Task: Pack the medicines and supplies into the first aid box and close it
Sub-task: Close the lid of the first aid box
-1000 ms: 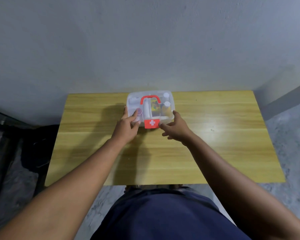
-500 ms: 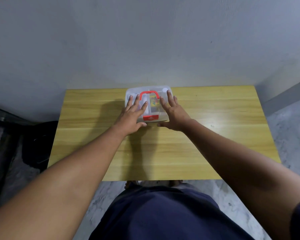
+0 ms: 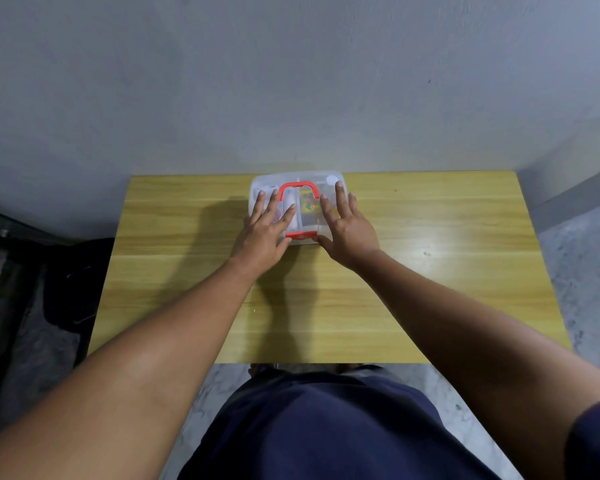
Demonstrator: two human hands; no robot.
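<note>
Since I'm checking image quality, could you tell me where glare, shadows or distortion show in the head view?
Head view: a bright glare patch on the table right of the box; soft shadows of the arms fall left of the left hand and toward the near edge; wide-angle bending curves the table edges; the right hand looks sharp.

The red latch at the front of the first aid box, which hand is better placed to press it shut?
Probably the right hand: its thumb tip sits beside the red latch on the first aid box. The left hand lies flat on the lid.
</note>
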